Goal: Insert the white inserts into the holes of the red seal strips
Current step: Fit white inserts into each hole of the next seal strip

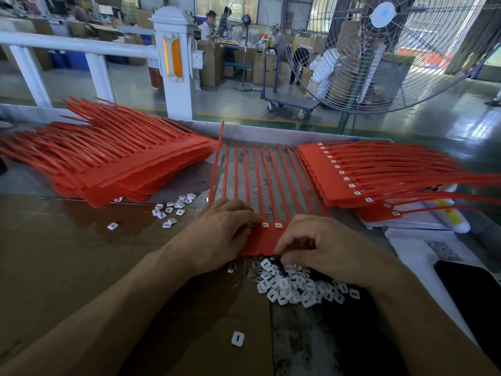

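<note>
Left grip (226, 226) lies with fingers curled down onto the flat red strip sheet (267, 241) at frame centre; right grip (320, 245) pinches its near edge, above a heap of small square white inserts (295, 287) on the brown cardboard worktop (67, 267).

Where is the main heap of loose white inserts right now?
In the head view, the heap of white inserts lies low and centre-right, under the right hand.

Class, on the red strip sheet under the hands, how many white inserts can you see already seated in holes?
2: one beside the left hand's fingertips, one just right of it, above the right hand. More may be hidden under the hands.
</note>
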The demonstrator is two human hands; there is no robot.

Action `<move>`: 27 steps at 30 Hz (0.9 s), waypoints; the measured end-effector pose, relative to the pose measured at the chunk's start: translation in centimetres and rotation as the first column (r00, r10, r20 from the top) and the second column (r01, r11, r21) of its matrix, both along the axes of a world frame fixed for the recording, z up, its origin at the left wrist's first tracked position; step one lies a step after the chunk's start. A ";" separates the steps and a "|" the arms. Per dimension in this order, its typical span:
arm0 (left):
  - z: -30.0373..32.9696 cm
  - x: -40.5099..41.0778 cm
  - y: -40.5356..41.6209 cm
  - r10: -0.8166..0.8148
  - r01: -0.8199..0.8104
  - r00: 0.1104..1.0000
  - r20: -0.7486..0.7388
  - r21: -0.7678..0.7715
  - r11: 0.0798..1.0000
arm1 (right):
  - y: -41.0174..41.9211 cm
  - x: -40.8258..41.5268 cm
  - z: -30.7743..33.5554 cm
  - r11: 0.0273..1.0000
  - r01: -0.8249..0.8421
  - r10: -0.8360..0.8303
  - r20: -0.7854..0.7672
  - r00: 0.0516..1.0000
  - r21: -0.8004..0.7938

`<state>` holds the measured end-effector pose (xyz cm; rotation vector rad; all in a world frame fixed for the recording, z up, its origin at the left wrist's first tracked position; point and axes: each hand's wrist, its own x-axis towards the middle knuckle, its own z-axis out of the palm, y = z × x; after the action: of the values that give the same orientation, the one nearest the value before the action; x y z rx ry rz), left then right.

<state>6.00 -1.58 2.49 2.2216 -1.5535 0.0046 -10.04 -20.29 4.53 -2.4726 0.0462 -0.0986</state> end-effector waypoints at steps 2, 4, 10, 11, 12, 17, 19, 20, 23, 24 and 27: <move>0.0 0.0 0.0 0.002 -0.002 1.000 0.003 0.003 1.000 | 0.4 0.2 0.0 1.000 -0.005 0.005 0.043 0.999 -0.006; 0.0 0.0 0.0 0.002 -0.002 1.000 0.008 0.009 1.000 | 1.1 0.5 -0.1 0.999 -0.032 0.033 0.060 0.998 -0.011; 0.2 0.0 0.0 0.002 -0.002 1.000 0.009 0.015 1.000 | 2.2 1.1 -0.4 0.989 -0.073 0.076 0.016 0.997 -0.130; 0.1 0.0 0.0 0.003 -0.003 1.000 0.010 0.018 1.000 | 2.2 1.1 -0.4 0.988 -0.076 0.078 0.012 0.997 -0.134; 0.1 0.0 0.0 0.004 -0.004 1.000 0.012 0.020 1.000 | 2.2 1.1 -0.4 0.987 -0.079 0.082 0.011 0.997 -0.138; 0.0 0.1 0.0 0.000 0.000 1.000 0.000 0.021 1.000 | 2.2 1.2 -0.5 0.984 -0.077 0.081 0.021 0.996 -0.158; 0.0 0.1 0.0 0.001 -0.001 1.000 -0.001 0.017 1.000 | 2.1 1.1 -0.5 0.987 -0.065 0.072 0.037 0.997 -0.145; 0.0 0.1 0.0 0.003 -0.003 1.000 0.001 0.016 1.000 | 2.1 1.0 -0.5 0.990 -0.056 0.062 0.041 0.997 -0.126; 0.0 0.2 0.0 0.003 -0.003 1.000 0.006 0.016 1.000 | 1.6 0.7 -0.4 0.999 0.009 -0.011 0.047 0.999 0.041; 0.0 0.2 0.0 0.003 -0.003 1.000 0.006 0.015 1.000 | 1.4 0.6 -0.4 0.994 0.041 -0.047 0.059 0.997 0.098; 0.0 0.2 -0.1 0.000 0.000 1.000 0.005 0.014 1.000 | 0.5 0.8 -0.5 0.963 0.181 -0.210 0.135 0.968 0.200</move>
<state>6.18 -1.66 2.48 2.2348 -1.5606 -0.0006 -9.20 -19.80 4.00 -2.2600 0.2237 -0.3559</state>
